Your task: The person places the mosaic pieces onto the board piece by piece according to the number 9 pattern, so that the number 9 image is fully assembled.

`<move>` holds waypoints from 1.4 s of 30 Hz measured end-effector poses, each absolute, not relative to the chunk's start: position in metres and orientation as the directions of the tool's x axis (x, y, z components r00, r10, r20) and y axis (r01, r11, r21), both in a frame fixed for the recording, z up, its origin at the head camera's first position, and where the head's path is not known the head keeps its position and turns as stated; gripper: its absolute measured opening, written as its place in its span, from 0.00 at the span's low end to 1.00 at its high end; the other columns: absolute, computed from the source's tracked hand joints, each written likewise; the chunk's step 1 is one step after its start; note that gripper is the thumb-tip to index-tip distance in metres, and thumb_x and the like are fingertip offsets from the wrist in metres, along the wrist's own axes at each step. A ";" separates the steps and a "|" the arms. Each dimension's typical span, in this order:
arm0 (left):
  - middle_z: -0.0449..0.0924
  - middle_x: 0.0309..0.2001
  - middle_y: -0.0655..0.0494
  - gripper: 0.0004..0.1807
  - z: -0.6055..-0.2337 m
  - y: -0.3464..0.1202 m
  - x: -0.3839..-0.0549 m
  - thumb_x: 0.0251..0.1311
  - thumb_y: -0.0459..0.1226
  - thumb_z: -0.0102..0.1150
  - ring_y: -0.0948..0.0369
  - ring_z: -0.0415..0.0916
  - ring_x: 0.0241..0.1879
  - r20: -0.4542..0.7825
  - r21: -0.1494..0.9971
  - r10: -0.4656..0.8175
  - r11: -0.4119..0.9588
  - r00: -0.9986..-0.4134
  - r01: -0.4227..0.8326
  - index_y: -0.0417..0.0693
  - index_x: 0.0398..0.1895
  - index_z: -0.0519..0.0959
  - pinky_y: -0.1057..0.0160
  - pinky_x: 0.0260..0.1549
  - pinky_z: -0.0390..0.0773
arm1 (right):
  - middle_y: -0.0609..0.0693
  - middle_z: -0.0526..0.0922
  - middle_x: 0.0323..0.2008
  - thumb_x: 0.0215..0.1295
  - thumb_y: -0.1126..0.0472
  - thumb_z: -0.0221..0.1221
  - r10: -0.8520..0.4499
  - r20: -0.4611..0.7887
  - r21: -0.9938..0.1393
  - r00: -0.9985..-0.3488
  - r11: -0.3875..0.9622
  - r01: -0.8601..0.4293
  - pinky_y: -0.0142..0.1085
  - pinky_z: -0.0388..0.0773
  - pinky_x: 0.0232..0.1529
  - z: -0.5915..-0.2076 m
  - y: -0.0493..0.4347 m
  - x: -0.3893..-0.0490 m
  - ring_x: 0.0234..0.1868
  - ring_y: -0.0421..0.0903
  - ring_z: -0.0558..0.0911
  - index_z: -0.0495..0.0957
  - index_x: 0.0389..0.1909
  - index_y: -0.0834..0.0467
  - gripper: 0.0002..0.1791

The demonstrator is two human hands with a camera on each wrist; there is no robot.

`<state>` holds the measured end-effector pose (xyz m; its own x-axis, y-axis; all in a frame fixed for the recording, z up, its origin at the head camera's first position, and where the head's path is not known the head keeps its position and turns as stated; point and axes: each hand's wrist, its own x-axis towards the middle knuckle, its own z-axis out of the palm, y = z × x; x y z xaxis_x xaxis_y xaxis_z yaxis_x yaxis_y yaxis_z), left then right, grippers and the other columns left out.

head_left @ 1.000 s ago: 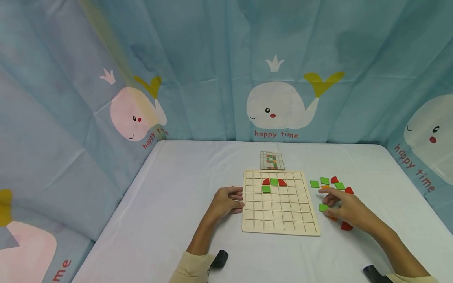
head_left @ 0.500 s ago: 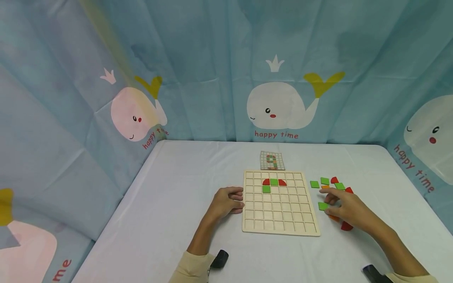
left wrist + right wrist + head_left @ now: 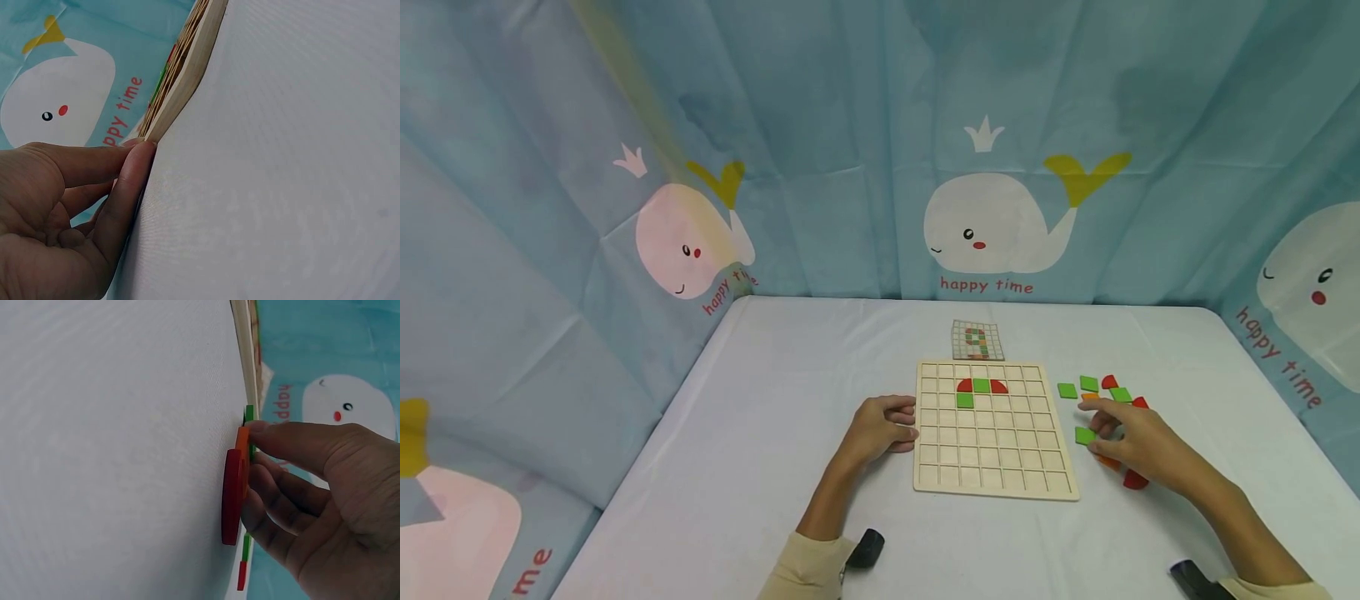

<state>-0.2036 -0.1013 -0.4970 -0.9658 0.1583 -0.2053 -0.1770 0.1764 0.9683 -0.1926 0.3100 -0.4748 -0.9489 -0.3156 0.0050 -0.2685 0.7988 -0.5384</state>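
My left hand [image 3: 877,429] rests against the left edge of a square wooden grid board [image 3: 1000,457]. In the left wrist view its thumb and fingertips touch the board's rim [image 3: 187,81]. Red quarter-round tiles [image 3: 998,387] and green square tiles [image 3: 965,401] lie in cells near the board's top. Right of the board, my right hand [image 3: 1142,442] hovers low over loose tiles, index finger extended, other fingers bent. Its thumb tip touches a green square tile [image 3: 1084,436]. In the right wrist view, an orange tile [image 3: 242,440] and a red rounded tile [image 3: 232,500] lie by the fingers.
A small pattern card [image 3: 977,341] lies just behind the board, printed with a coloured figure on a grid. More green tiles [image 3: 1067,390] and red tiles [image 3: 1109,382] lie right of the board. The white tablecloth [image 3: 775,417] meets a blue whale-print curtain [image 3: 835,233] behind.
The green tile at my right thumb has shifted slightly away from me, and my thumb has come to its edge. My left hand and the board stay put.
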 end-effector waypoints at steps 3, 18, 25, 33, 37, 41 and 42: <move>0.82 0.52 0.42 0.31 -0.497 -0.101 -0.204 0.58 0.20 0.71 0.57 0.87 0.43 -0.208 0.968 0.157 0.176 -0.966 -0.179 0.36 0.67 0.79 0.61 0.38 0.93 | 0.43 0.83 0.38 0.60 0.63 0.75 -0.320 0.012 -0.541 -0.947 0.795 -0.276 0.28 0.82 0.37 -0.475 0.311 -0.193 0.40 0.39 0.80 0.81 0.63 0.63 0.29; 0.82 0.51 0.42 0.31 -0.497 -0.102 -0.204 0.57 0.19 0.70 0.58 0.87 0.42 -0.201 0.967 0.152 0.187 -0.968 -0.171 0.36 0.67 0.79 0.61 0.38 0.93 | 0.45 0.87 0.42 0.61 0.66 0.75 -0.348 0.217 -0.536 -0.912 0.738 -0.410 0.29 0.85 0.34 -0.467 0.301 -0.194 0.39 0.35 0.80 0.84 0.59 0.61 0.24; 0.82 0.52 0.42 0.32 -0.498 -0.102 -0.204 0.57 0.20 0.71 0.58 0.87 0.43 -0.204 0.968 0.157 0.181 -0.966 -0.175 0.36 0.67 0.79 0.61 0.38 0.93 | 0.44 0.89 0.43 0.61 0.69 0.74 -0.375 0.313 -0.536 -0.873 0.689 -0.488 0.29 0.85 0.35 -0.463 0.290 -0.197 0.40 0.35 0.81 0.85 0.58 0.60 0.23; 0.82 0.52 0.43 0.31 -0.497 -0.102 -0.206 0.57 0.20 0.71 0.58 0.87 0.42 -0.200 0.968 0.157 0.186 -0.967 -0.170 0.36 0.67 0.79 0.61 0.38 0.93 | 0.46 0.89 0.43 0.59 0.71 0.75 -0.411 0.373 -0.540 -0.832 0.633 -0.554 0.31 0.87 0.35 -0.463 0.272 -0.207 0.40 0.37 0.82 0.85 0.56 0.61 0.23; 0.83 0.52 0.43 0.32 -0.497 -0.101 -0.205 0.57 0.20 0.71 0.58 0.87 0.42 -0.205 0.966 0.151 0.190 -0.967 -0.175 0.36 0.67 0.79 0.61 0.38 0.93 | 0.47 0.88 0.43 0.59 0.71 0.75 -0.412 0.359 -0.554 -0.838 0.628 -0.546 0.31 0.88 0.37 -0.462 0.263 -0.209 0.41 0.39 0.83 0.84 0.57 0.62 0.23; 0.83 0.52 0.43 0.31 -0.497 -0.101 -0.205 0.57 0.20 0.71 0.58 0.87 0.42 -0.208 0.965 0.148 0.193 -0.967 -0.178 0.36 0.67 0.79 0.62 0.38 0.93 | 0.46 0.88 0.44 0.62 0.70 0.73 -0.409 0.321 -0.576 -0.854 0.631 -0.519 0.32 0.87 0.38 -0.460 0.257 -0.211 0.41 0.41 0.83 0.84 0.58 0.62 0.22; 0.83 0.51 0.43 0.31 -0.497 -0.101 -0.205 0.57 0.20 0.71 0.58 0.87 0.42 -0.208 0.965 0.148 0.192 -0.967 -0.178 0.36 0.67 0.79 0.62 0.38 0.93 | 0.46 0.88 0.43 0.62 0.69 0.73 -0.407 0.317 -0.580 -0.857 0.632 -0.514 0.32 0.87 0.38 -0.460 0.255 -0.212 0.41 0.41 0.83 0.84 0.58 0.62 0.22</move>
